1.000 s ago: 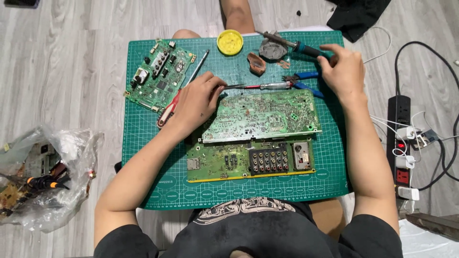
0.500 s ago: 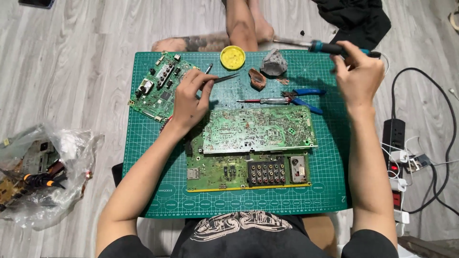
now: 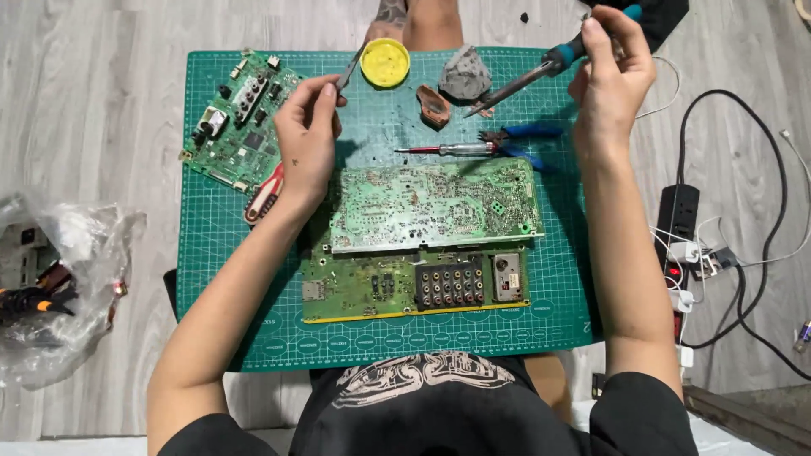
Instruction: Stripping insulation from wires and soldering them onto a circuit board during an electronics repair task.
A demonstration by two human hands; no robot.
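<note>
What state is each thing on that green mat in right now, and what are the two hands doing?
Left hand: raised, pinching tweezers.
Right hand: raised, holding soldering iron, tip pointing down-left.
Large circuit board: solder side up, lying on the connector board.
Small circuit board: flat, components up.
Yellow tin: open.
Screwdriver: lying flat.
Blue pliers: lying, handles apart.
Plastic bag: crumpled, off the mat.

Three circuit boards: one small [image 3: 239, 121], one large [image 3: 433, 205], one with rows of round sockets [image 3: 414, 283]. One green cutting mat [image 3: 380, 333]. One soldering iron [image 3: 541, 72]. One pair of tweezers [image 3: 351, 72]. One yellow round tin [image 3: 384, 62]. One red-handled screwdriver [image 3: 448, 149]. One blue-handled pliers [image 3: 519, 139]. One power strip [image 3: 676, 224]. One plastic bag [image 3: 59, 287]. Two hands, left [image 3: 308, 135] and right [image 3: 612, 72].
</note>
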